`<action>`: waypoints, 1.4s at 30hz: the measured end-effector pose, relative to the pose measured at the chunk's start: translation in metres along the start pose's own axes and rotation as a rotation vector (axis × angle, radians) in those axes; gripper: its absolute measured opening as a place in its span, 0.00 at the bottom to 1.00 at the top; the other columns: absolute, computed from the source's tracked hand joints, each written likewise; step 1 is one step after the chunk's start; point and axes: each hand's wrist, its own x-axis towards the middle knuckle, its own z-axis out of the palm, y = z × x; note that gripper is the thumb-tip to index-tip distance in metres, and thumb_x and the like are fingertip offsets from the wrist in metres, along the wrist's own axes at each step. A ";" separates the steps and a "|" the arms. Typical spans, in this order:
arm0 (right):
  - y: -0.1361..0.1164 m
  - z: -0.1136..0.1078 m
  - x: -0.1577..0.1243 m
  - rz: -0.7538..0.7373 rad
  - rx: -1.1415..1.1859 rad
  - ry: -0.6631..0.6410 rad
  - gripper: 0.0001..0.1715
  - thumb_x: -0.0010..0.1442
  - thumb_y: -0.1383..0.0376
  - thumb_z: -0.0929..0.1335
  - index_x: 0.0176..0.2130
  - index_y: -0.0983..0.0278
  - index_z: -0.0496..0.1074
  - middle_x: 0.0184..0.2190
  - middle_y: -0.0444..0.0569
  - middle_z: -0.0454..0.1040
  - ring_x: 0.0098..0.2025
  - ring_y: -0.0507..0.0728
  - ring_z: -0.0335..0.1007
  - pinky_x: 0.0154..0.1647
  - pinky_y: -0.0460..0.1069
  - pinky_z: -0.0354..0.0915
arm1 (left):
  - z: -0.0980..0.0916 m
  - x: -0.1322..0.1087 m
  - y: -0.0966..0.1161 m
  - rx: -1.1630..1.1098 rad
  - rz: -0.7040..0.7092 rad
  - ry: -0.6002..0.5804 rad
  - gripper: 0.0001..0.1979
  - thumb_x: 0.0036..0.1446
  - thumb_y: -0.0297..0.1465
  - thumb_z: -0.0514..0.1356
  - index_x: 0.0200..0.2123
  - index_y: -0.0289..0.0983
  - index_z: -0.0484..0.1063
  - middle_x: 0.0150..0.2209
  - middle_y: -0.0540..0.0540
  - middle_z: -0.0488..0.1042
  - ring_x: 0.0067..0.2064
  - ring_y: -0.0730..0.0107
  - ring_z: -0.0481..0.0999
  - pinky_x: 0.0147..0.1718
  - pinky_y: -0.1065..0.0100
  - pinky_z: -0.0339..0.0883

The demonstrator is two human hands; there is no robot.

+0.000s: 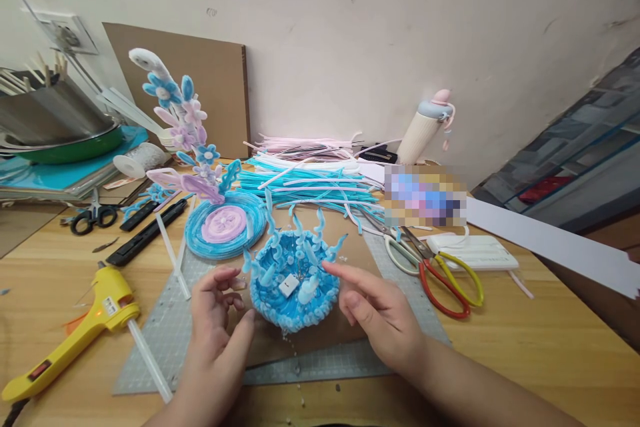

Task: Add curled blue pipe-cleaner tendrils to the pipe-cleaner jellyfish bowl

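Note:
A blue pipe-cleaner bowl point(295, 321) with curly upright strands round its rim sits between my hands. Inside it lies a small white block point(289, 285), among blue curls. My left hand point(217, 327) is at the bowl's left side, fingers loosely bent and apart, with nothing seen in them. On the right, my right hand point(383, 313) stretches its index finger toward the rim strands while the other fingers curl in; whether the fingertip touches them I cannot tell. A string of clear beads point(297, 370) trails from the bowl's front. Brown cardboard point(270, 353) lies under the bowl.
A yellow glue gun point(95, 327) lies at left, near black scissors point(94, 213) and a black cutter point(147, 232). Behind stand a pipe-cleaner flower piece point(225, 253) and a pile of pipe cleaners point(310, 180). Red-and-yellow-handled pliers point(445, 287) and a bottle point(420, 130) are at right.

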 end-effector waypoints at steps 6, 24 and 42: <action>-0.001 0.000 0.001 -0.006 0.001 0.000 0.21 0.69 0.61 0.60 0.59 0.51 0.65 0.20 0.38 0.60 0.22 0.51 0.58 0.25 0.47 0.55 | 0.003 0.003 -0.001 -0.011 0.050 0.036 0.24 0.52 0.27 0.62 0.50 0.46 0.59 0.46 0.45 0.63 0.44 0.62 0.66 0.36 0.64 0.63; 0.001 0.000 0.000 0.006 0.005 -0.004 0.21 0.69 0.61 0.60 0.59 0.56 0.66 0.19 0.38 0.60 0.22 0.51 0.58 0.25 0.47 0.56 | 0.005 0.003 0.004 -0.045 0.048 0.059 0.25 0.48 0.25 0.64 0.49 0.43 0.59 0.46 0.44 0.65 0.43 0.62 0.68 0.35 0.64 0.65; 0.004 0.000 -0.001 0.014 0.036 -0.013 0.22 0.69 0.60 0.60 0.60 0.54 0.65 0.20 0.38 0.58 0.23 0.51 0.57 0.25 0.47 0.55 | 0.006 0.002 0.006 -0.049 0.026 0.054 0.24 0.49 0.26 0.64 0.48 0.44 0.59 0.46 0.45 0.64 0.43 0.63 0.66 0.35 0.64 0.64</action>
